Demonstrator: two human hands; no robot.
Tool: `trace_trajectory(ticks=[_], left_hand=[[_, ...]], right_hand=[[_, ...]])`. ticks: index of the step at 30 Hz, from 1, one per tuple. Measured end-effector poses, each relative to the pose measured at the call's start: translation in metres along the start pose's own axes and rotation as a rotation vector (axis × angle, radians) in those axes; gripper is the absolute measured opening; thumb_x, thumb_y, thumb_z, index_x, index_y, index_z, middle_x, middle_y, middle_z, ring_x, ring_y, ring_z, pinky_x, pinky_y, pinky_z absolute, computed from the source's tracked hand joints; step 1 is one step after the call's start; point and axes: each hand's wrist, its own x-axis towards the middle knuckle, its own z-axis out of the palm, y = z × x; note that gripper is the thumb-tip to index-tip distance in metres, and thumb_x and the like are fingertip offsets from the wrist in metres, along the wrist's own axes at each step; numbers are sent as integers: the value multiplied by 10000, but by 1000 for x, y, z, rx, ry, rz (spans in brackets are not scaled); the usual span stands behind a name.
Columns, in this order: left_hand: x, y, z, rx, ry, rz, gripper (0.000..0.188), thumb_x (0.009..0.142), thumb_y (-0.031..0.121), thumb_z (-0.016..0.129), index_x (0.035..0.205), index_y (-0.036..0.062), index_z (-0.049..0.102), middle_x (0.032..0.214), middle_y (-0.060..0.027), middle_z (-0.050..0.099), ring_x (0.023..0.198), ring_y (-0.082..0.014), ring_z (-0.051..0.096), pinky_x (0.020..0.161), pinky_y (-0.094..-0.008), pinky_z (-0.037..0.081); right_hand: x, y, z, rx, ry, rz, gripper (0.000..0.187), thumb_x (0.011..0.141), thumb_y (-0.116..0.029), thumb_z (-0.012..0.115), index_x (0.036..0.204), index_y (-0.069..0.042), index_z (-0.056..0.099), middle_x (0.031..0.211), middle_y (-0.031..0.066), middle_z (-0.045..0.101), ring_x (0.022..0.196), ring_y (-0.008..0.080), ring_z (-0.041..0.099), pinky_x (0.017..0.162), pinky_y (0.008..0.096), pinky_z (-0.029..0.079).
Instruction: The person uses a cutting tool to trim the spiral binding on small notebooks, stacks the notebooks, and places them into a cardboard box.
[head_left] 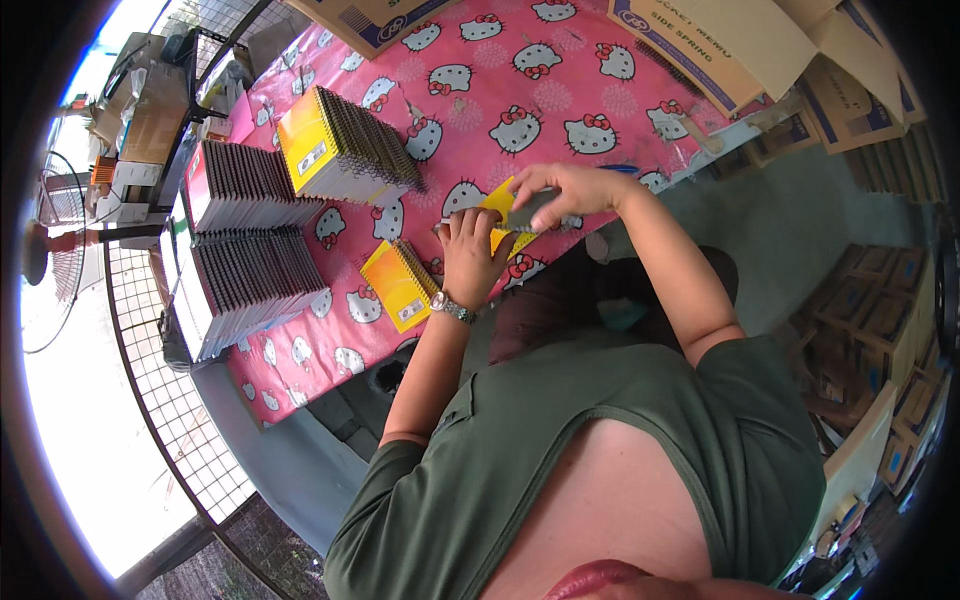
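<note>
Two hands at a yellow notebook

Near the centre of the frame, the left hand rests its bent fingers on a yellow notebook. Just beside it, the right hand curves over the notebook, thumb and fingers parted; whether either grips is unclear. Another yellow notebook lies lower left of them; spiral-bound stacks stand at left.
</note>
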Motion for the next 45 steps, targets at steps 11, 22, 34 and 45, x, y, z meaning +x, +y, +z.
trace_trajectory(ticks=[11, 22, 34, 45], left_hand=[[5, -7, -8, -29, -19, -54, 401, 737, 164, 773, 1068, 86, 561, 1045, -61, 605, 1023, -305, 533, 874, -437, 402], [4, -44, -16, -228, 74, -115, 310, 772, 42, 695, 1060, 58, 583, 1060, -130, 595, 1034, -373, 515, 892, -447, 437], [-6, -47, -16, -500, 11, -176, 161, 858, -37, 627, 1005, -10, 567, 1020, -135, 580, 829, -282, 645, 659, -329, 565], [-5, -50, -17, -528, -23, -156, 201, 846, -28, 642, 1024, -12, 551, 1025, -144, 580, 854, -290, 658, 682, -338, 566]], right_hand=[[2, 20, 4, 202, -5, 100, 289, 823, -118, 731, 1090, -13, 695, 1291, 105, 574, 1202, 211, 532, 1030, 359, 408], [3, -13, -12, -67, 202, -137, 196, 731, -117, 810, 872, -24, 711, 1124, 65, 630, 1079, 216, 603, 968, 354, 454], [28, -24, 2, -218, 33, 161, 191, 759, -75, 775, 921, -11, 698, 1015, 52, 696, 937, 117, 624, 811, 279, 497], [25, -13, 9, 238, 73, -29, 179, 780, -62, 781, 927, 4, 703, 902, 30, 689, 867, 113, 627, 791, 269, 481]])
